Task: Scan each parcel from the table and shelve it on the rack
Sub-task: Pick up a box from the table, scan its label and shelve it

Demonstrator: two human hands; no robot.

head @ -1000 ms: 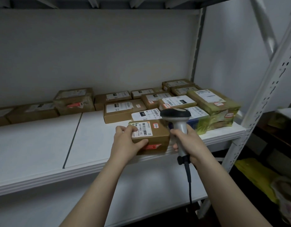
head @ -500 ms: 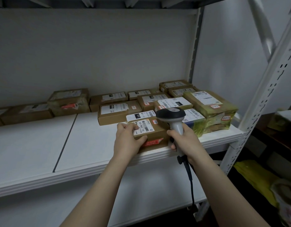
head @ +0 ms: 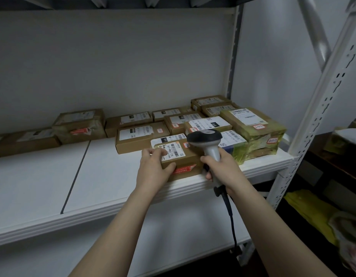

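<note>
The shelf offers room at left. My left hand grips the brown parcel, nudged slightly inward since a second ago and now seated just behind the shelf's front lip; shelving looks nearly done. My right hand clasps the scanner, close to the green-wrapped parcel and the upright.

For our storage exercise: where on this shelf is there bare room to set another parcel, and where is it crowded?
Free: the shelf left of the left hand, in front of the back boxes, both sides of the seam. Crowded: the right end, from the held parcel to the post.
</note>
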